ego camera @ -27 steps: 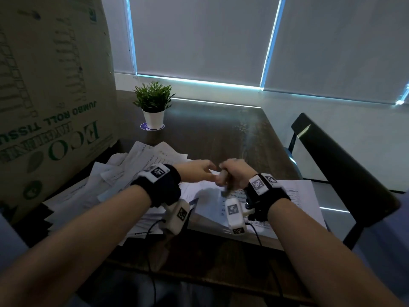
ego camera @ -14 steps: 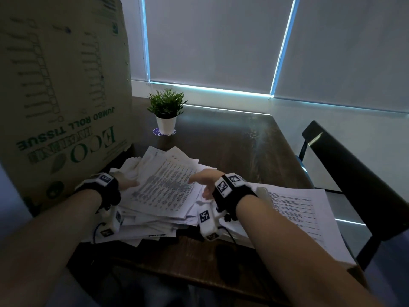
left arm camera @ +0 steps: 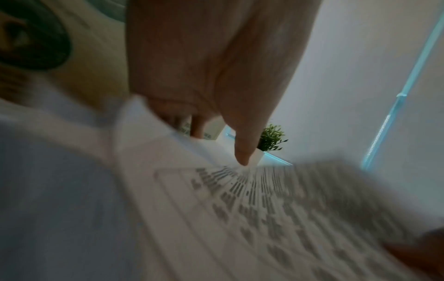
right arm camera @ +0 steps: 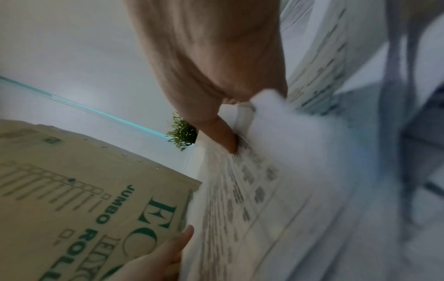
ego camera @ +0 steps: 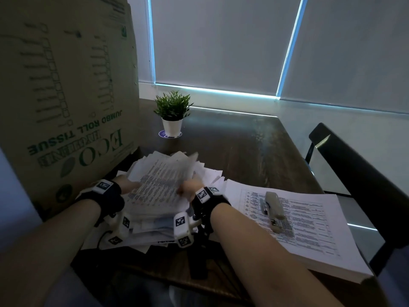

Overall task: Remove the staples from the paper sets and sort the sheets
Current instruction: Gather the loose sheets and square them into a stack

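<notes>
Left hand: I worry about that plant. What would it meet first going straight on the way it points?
Likely not the plant. The left hand points into the paper set it holds; depth beyond is unclear.

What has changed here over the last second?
Both hands left the neat stack and swung left to the messy paper pile. The left hand and right hand now grip a paper set, lifting it. The staple remover now lies released on the stack. Plant and box unchanged.

Dark wooden table by the window.
On it: 1 cardboard box, 1 potted plant, a loose paper heap, a neat sheet stack.
</notes>
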`<state>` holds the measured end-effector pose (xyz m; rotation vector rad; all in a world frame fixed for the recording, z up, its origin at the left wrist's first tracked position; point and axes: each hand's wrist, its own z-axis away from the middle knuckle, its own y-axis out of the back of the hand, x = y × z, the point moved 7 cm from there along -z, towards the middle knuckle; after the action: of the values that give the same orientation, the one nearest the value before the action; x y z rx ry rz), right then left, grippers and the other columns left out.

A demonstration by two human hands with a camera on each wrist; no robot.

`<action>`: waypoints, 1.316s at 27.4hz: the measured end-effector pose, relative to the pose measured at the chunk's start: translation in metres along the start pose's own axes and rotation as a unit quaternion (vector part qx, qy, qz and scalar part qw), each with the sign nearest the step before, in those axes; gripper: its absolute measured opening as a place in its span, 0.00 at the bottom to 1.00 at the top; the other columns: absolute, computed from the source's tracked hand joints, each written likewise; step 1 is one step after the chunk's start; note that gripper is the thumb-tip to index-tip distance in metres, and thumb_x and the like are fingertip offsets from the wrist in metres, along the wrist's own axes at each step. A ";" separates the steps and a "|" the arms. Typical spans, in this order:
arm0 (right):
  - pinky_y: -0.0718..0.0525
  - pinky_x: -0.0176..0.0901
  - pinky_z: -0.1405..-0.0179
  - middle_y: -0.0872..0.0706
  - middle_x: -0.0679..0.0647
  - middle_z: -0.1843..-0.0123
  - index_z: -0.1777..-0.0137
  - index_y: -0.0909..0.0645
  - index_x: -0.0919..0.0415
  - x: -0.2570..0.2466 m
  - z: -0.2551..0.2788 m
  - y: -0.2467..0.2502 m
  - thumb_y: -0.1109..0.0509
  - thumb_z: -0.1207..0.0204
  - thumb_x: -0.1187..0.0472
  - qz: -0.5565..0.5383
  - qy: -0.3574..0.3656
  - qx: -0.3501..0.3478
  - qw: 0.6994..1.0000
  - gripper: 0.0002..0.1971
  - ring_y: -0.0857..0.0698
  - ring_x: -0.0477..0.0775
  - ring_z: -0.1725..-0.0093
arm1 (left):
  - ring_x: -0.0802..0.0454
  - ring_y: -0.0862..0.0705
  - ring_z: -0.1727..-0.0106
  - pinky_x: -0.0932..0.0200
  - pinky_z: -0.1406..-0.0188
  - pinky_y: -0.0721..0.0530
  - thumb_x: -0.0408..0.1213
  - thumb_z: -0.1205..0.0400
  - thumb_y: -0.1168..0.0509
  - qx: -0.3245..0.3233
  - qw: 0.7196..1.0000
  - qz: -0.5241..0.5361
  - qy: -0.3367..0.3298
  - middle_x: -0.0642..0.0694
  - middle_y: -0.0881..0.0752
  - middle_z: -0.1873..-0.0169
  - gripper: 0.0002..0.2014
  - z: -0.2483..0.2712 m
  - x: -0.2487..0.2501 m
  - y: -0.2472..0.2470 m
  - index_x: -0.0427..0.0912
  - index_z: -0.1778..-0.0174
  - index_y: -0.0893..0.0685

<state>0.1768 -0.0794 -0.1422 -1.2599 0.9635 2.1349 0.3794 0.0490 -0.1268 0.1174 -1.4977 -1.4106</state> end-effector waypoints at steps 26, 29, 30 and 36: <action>0.21 0.43 0.59 0.14 0.62 0.44 0.55 0.18 0.68 -0.030 0.022 0.047 0.40 0.16 0.67 0.384 -0.007 -0.029 0.923 0.11 0.17 0.57 0.52 | 0.38 0.18 0.54 0.63 0.64 0.14 0.37 0.11 0.48 -0.086 0.950 0.297 0.045 0.35 0.17 0.52 0.17 0.037 0.047 -0.018 0.33 0.30 0.26; 0.20 0.41 0.66 0.17 0.56 0.61 0.62 0.20 0.65 -0.023 0.020 0.037 0.35 0.20 0.66 0.355 -0.008 -0.018 0.935 0.09 0.19 0.53 0.64 | 0.33 0.22 0.33 0.48 0.37 0.21 0.32 0.16 0.38 -0.056 0.990 0.126 0.033 0.31 0.22 0.33 0.22 0.031 0.039 -0.021 0.31 0.26 0.30; 0.18 0.40 0.66 0.18 0.56 0.62 0.59 0.18 0.66 -0.023 0.017 0.038 0.32 0.22 0.67 0.319 -0.008 -0.013 0.948 0.05 0.19 0.53 0.65 | 0.34 0.22 0.34 0.48 0.38 0.21 0.30 0.17 0.38 -0.034 0.992 0.118 0.010 0.32 0.22 0.33 0.23 0.028 0.039 -0.019 0.32 0.25 0.31; 0.18 0.43 0.60 0.15 0.63 0.36 0.34 0.23 0.73 -0.016 0.012 0.063 0.16 0.35 0.51 0.029 -0.009 0.026 0.999 0.36 0.15 0.60 0.41 | 0.38 0.20 0.39 0.46 0.42 0.20 0.38 0.12 0.44 0.077 0.939 0.312 -0.122 0.40 0.19 0.38 0.16 0.029 0.064 0.018 0.36 0.30 0.27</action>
<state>0.1339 -0.1109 -0.1035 -1.1998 1.0533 2.1475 0.3391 0.0319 -0.0687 -0.4212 -1.6525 -0.8123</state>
